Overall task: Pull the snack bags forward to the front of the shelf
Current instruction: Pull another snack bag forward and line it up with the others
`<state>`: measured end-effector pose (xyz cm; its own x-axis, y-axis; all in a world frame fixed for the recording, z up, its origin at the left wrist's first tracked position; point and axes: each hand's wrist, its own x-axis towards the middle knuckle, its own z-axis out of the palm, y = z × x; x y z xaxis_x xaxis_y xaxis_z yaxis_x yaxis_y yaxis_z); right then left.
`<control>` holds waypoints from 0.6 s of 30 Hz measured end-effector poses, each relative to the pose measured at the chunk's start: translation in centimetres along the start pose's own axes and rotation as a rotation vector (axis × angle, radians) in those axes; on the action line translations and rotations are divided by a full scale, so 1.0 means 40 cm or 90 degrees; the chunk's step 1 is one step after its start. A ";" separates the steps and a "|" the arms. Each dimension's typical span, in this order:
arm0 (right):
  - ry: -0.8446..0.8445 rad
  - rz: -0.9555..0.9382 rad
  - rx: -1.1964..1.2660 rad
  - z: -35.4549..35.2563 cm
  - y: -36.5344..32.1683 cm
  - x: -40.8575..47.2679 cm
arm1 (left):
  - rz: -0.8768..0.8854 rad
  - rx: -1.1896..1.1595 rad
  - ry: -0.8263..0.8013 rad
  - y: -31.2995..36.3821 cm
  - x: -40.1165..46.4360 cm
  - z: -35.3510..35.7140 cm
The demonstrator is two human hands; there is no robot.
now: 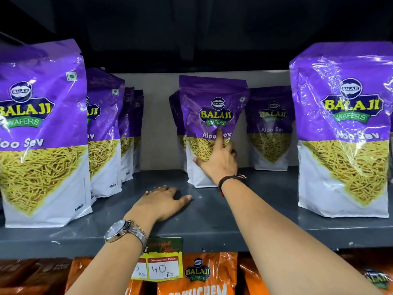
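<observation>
Grey metal shelf [212, 218] runs across the view, its back wall pale and the space above it dark. Purple snack bags marked Balaji Aloo Sev stand on it. At nine o'clock a front-left bag [42, 133] stands at the shelf's front edge, with a row of further bags [104, 133] lined up behind it toward the back. At three o'clock a front-right bag [342, 128] also stands far forward. Near the centre, at about twelve o'clock, a middle bag [210, 128] stands upright, set back from the edge, with a rear bag [270, 128] just beside it at one o'clock against the back wall.

The right hand [219, 158] lies on the middle bag's face: index finger stretched up over the print, thumb spread against the bag's lower left, the other fingers curled at its right edge. Whether they grip behind it cannot be told. The left hand [161, 203] rests palm down on the bare shelf, fingers loosely spread, holding nothing. A wristwatch [125, 231] is on the left wrist, a dark band [229, 179] on the right. At six o'clock a price tag [161, 265] hangs from the shelf lip over orange bags [200, 273] below.
</observation>
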<state>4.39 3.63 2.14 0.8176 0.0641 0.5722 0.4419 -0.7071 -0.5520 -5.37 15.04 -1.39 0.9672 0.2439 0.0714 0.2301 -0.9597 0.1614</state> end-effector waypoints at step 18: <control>0.011 -0.022 -0.040 -0.103 0.000 -0.127 | 0.000 0.012 -0.011 0.001 -0.009 -0.002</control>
<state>-1.30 0.40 1.73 0.7956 0.0765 0.6010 0.4446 -0.7476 -0.4934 -5.71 14.92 -1.31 0.9687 0.2423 0.0548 0.2325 -0.9620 0.1434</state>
